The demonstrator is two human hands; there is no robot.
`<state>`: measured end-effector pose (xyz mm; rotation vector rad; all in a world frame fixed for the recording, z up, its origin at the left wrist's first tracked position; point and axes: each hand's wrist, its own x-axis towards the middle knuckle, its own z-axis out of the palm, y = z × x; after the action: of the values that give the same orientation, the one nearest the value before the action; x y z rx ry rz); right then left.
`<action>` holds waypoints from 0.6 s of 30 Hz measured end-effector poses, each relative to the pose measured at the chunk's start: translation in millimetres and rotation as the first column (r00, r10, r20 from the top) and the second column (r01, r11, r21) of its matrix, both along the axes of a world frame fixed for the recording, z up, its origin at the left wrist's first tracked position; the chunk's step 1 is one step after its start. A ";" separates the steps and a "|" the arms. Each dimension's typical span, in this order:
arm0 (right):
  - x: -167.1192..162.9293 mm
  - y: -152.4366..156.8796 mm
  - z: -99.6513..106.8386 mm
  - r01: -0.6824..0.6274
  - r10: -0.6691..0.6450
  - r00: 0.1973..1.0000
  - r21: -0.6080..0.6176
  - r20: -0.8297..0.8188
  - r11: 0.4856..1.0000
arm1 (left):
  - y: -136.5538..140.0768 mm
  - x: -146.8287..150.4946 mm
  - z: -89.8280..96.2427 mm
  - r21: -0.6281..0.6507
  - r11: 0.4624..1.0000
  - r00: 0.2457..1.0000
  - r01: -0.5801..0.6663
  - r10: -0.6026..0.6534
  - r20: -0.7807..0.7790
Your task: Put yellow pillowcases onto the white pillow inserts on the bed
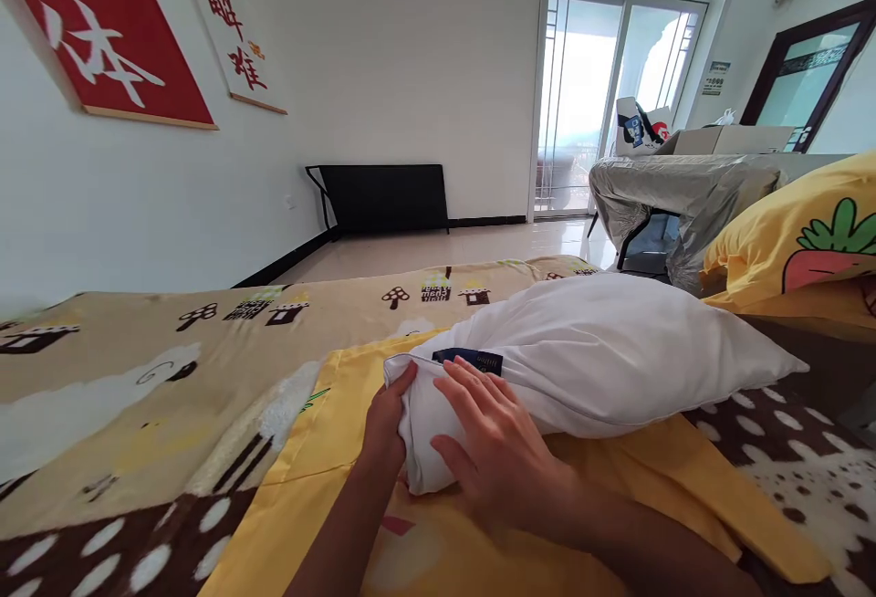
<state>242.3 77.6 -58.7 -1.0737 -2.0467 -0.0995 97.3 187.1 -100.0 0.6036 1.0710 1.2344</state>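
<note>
Here's the plump white pillow [602,350], smooth and softly creased, lying across flat yellow cloth [307,460] on a plush patterned blanket [123,378]. The left hand [384,419] pinches its left end at the edge; the right hand [503,451] presses it, fingers extended, thumb apart, by the dark label [491,362]. Beyond: shiny floor [493,239], plain wall [411,77], plastic-draped table [636,182].
</note>
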 end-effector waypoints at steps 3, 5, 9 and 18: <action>9.2 41.5 -20.7 0.078 -0.078 0.997 0.010 0.016 0.997 | -0.7 0.0 3.2 -0.025 0.999 0.999 0.023 -0.022 0.038; 20.3 63.6 -28.0 0.115 -0.115 0.993 -0.035 0.022 0.993 | -4.0 1.9 6.6 -0.021 0.999 0.998 0.031 -0.030 0.054; 39.8 79.6 -24.3 0.067 -0.054 0.996 -0.219 0.068 0.973 | -11.7 6.9 12.4 0.000 1.000 0.998 0.017 -0.017 0.067; 72.8 66.8 29.8 -0.109 0.169 0.957 -0.246 0.237 0.963 | -54.5 21.5 38.0 0.075 0.997 0.997 0.012 -0.017 0.070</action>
<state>315.1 144.3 -28.9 -1.0972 -2.4088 0.0789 118.8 132.6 -62.1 0.6190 0.9636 1.2778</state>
